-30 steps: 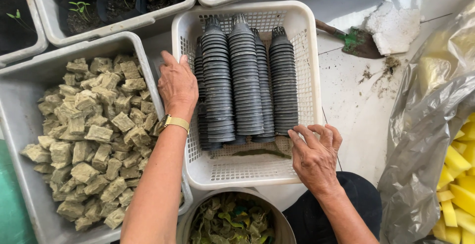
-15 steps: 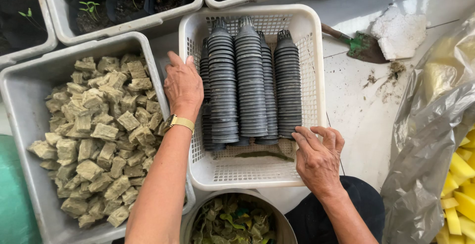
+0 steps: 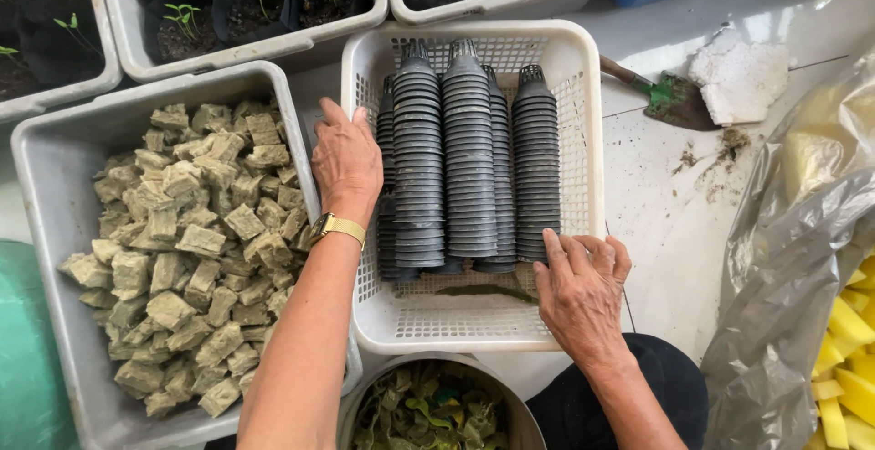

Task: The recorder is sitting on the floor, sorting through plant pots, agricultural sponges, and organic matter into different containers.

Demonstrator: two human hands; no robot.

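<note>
- White basket (image 3: 583, 186) of stacked black pots (image 3: 469, 154) sits on a soiled pale floor (image 3: 674, 222).
- Left hand (image 3: 346, 163) lies flat, unclenched, on the basket's left rim.
- Right hand (image 3: 581, 290) rests open-fingered at its lower right corner.
- Grey tub (image 3: 55, 154) of cubes lies alongside on the left.

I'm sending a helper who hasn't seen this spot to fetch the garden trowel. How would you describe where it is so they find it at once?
Start at the white mesh basket holding the stacked dark pots. Just past its right rim, on the pale floor, lies the trowel next to a white foam chunk. It is the only tool there: soil-caked blade, green neck, brown handle pointing toward the basket.
</note>
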